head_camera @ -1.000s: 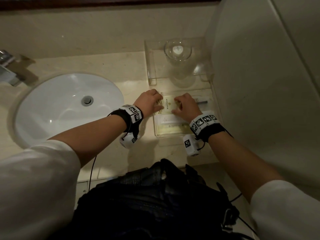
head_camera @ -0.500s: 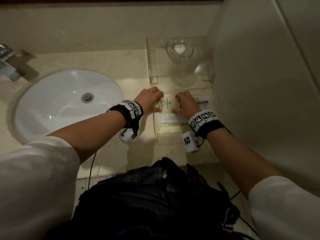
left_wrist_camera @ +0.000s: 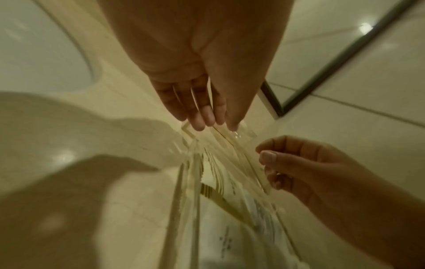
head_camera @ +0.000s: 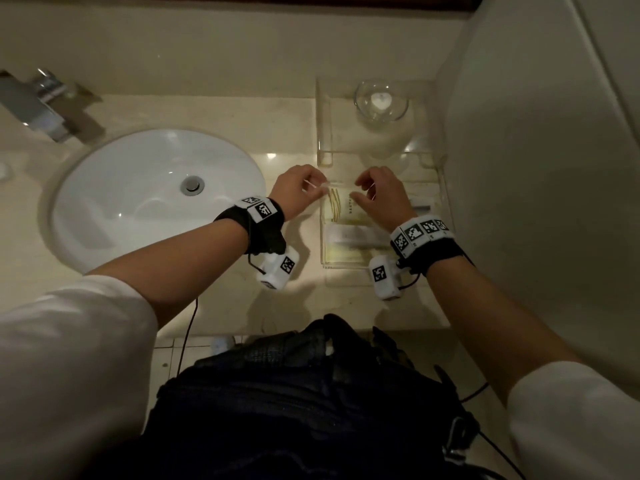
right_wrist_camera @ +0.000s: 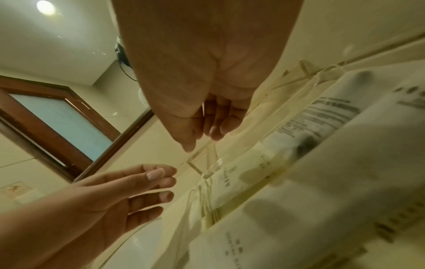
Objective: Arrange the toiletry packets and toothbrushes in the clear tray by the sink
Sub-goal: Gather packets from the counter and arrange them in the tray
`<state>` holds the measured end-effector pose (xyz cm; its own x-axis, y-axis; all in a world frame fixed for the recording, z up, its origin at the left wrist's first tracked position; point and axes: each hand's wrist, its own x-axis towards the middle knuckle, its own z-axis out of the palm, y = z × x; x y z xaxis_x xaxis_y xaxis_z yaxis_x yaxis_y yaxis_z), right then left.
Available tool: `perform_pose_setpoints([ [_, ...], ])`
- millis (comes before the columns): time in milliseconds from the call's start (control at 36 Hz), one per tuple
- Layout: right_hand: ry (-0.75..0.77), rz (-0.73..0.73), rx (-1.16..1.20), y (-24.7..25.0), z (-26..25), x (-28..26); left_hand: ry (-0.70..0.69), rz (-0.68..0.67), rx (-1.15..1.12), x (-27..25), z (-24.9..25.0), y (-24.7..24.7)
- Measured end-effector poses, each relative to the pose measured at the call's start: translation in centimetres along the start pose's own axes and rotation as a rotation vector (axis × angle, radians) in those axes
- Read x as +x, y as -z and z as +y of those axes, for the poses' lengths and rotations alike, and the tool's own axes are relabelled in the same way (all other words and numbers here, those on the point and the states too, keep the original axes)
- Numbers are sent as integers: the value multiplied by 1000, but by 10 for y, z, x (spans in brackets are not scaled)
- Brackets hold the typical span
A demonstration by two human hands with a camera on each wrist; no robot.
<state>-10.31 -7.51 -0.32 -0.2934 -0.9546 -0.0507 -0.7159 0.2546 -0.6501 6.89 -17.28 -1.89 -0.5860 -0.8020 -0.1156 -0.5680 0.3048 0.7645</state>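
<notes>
The clear tray (head_camera: 324,244) sits on the counter right of the sink, holding several flat packets. A cream packet with gold stripes (head_camera: 346,210) lies at its far end and a white packet (head_camera: 349,233) nearer me. My left hand (head_camera: 317,188) hovers over the tray's far left corner, fingers straight and holding nothing (left_wrist_camera: 207,122). My right hand (head_camera: 360,190) hangs over the far end with loosely curled, empty fingers (right_wrist_camera: 200,140). A narrow white packet (head_camera: 420,203) shows at the tray's right side, partly hidden by my right wrist. The tray wall (left_wrist_camera: 193,182) and printed packets (right_wrist_camera: 299,127) show close up.
A white sink basin (head_camera: 156,188) with a steel faucet (head_camera: 45,105) lies to the left. Behind the tray stands a clear acrylic stand (head_camera: 325,133) with an upturned glass (head_camera: 381,102). A wall (head_camera: 536,168) borders the right. A black bag (head_camera: 294,393) hangs below the counter edge.
Both hands were pressing on the cream packet in the tray. They have lifted off it and spread slightly apart over the tray's far end.
</notes>
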Motion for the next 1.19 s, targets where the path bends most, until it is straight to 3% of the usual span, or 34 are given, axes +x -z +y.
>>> perform_pose_setpoints([
  [194,131,-28,-68,-23,-34,1,235,103,-368,-19,-28,24],
  [333,199,-26,-123,-50,-64,3,293,175,-441,-42,-57,52],
  [889,384,-274,-72,-230,-279,22,389,359,-106,-172,-211,249],
  [1194,478,-559,-233,-344,-387,16,493,276,9,-255,-315,350],
])
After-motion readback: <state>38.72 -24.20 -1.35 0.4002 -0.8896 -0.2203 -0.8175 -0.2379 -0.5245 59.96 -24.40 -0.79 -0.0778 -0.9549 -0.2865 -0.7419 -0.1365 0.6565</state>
